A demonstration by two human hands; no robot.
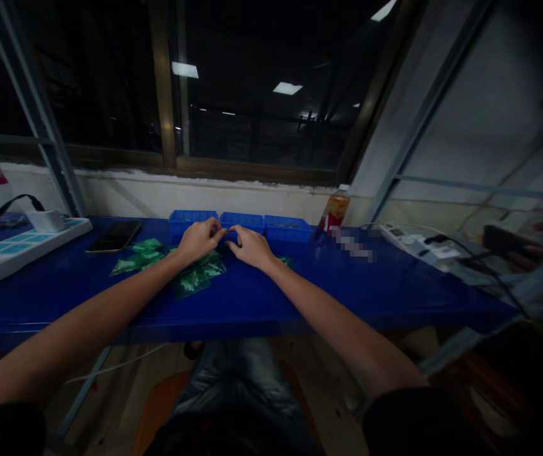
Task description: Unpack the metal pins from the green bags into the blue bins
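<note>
My left hand [200, 239] is closed in a pinch above the blue table, in front of the left blue bin [182, 218]. Close beside it, my right hand [250, 246] is pinched too, in front of the middle blue bin [243, 220]. Whatever small item sits between the fingertips is too small and dark to make out. Green packets [193, 280] lie under and around my left hand, with more green packets [143, 253] to the left. The right blue bin [288, 229] holds small pieces that I cannot identify.
A black phone [114, 236] and a white power strip [29, 250] lie on the left. A bottle [335, 209] stands right of the bins. Farther right are another power strip [395, 234], cables and part of a person's hand [528, 256] near a dark object.
</note>
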